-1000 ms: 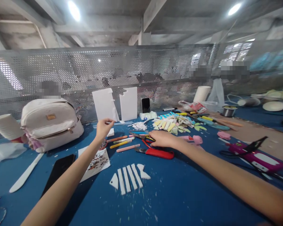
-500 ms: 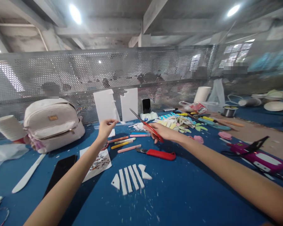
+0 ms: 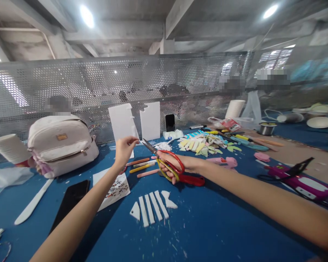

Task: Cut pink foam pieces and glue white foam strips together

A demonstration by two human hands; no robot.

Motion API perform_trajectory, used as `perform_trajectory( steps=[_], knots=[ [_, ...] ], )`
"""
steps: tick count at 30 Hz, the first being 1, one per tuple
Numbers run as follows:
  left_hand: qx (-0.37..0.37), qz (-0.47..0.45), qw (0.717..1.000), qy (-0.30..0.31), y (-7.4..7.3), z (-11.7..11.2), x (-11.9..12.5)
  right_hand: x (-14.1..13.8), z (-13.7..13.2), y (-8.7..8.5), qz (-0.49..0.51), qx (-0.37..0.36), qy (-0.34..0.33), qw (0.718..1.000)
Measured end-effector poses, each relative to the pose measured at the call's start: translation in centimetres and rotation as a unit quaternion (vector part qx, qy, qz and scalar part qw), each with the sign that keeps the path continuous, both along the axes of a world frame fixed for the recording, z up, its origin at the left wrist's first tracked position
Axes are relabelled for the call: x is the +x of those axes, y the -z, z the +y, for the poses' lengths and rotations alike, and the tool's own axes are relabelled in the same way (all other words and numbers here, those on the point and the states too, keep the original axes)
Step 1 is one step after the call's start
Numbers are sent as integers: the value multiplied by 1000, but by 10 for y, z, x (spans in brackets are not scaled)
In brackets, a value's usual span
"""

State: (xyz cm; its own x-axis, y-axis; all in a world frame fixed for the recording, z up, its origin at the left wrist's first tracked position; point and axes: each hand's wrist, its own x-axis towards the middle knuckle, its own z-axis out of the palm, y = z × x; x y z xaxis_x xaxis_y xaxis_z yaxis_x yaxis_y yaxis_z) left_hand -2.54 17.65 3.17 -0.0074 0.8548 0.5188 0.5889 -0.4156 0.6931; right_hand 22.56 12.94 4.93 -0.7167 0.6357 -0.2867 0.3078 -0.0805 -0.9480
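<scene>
My right hand [image 3: 171, 165] grips red-and-yellow-handled scissors [image 3: 164, 161] above the blue table [image 3: 213, 225], blades pointing up and left toward my left hand. My left hand [image 3: 125, 149] is raised with fingers pinched on the lower edge of a white foam sheet [image 3: 121, 122] that leans against the mesh fence. A second white sheet [image 3: 150, 120] stands beside it. Below my hands lie several cut white foam strips [image 3: 151, 207], coloured markers [image 3: 141, 166] and a red-handled knife [image 3: 192, 180].
A white backpack [image 3: 60, 143] and a paper cup [image 3: 10, 148] sit at left. A black phone [image 3: 71, 198] and a patterned card [image 3: 113, 189] lie near my left arm. Coloured foam scraps [image 3: 200, 145], a pink glue gun [image 3: 300, 180] and other tools crowd the right.
My right hand picked the scissors up off the table and swung them toward my left hand. My left hand stayed at the white sheet's edge.
</scene>
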Motion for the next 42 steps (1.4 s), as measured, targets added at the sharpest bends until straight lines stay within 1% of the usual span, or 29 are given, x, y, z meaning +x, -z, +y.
perform_trajectory(
  steps=[8,12,16,21,26,30,34,39,42],
  knots=[
    [26,4,1000,12,0,-3,6,-13,1,-7,7,21,15,1000],
    [28,-1,1000,3,-1,-2,2,-11,-2,-7,16,20,20,999],
    [30,-11,1000,-1,-1,0,-3,-6,-7,-3,15,3,14,1000],
    [33,-24,999,17,-1,-1,0,-8,-6,1,16,0,16,1000],
    [29,-33,998,39,1,-2,6,-18,4,-4,19,11,24,999],
    [24,-45,997,48,3,-2,7,-25,10,-6,19,44,46,998],
    [16,-69,996,48,6,0,6,-27,14,-3,2,82,61,995],
    [-9,-96,994,49,9,4,2,-24,16,1,-53,135,77,986],
    [-27,-108,992,55,11,8,-2,-13,15,-2,-104,186,85,973]
  ],
)
